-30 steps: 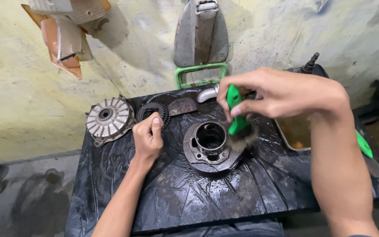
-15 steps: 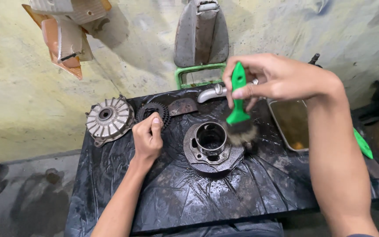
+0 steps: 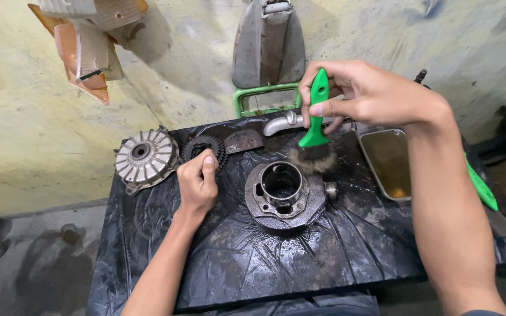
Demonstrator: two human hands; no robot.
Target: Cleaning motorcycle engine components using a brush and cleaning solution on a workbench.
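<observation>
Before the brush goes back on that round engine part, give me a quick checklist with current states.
1. Right hand grips the green brush handle: ok.
2. Bristles on the round metal part: not ok, they hang just above its far rim.
3. Left hand steadying the part: not ok, it rests as a fist on the black sheet, apart from it.
4. Part lying flat, bore up: ok.
5. Liquid in the metal tray: ok, brownish liquid visible.
6. Bristles wet: cannot tell.

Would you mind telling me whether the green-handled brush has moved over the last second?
Yes. The brush lifted off the round metal housing rim and now stands upright above its far edge.
</observation>
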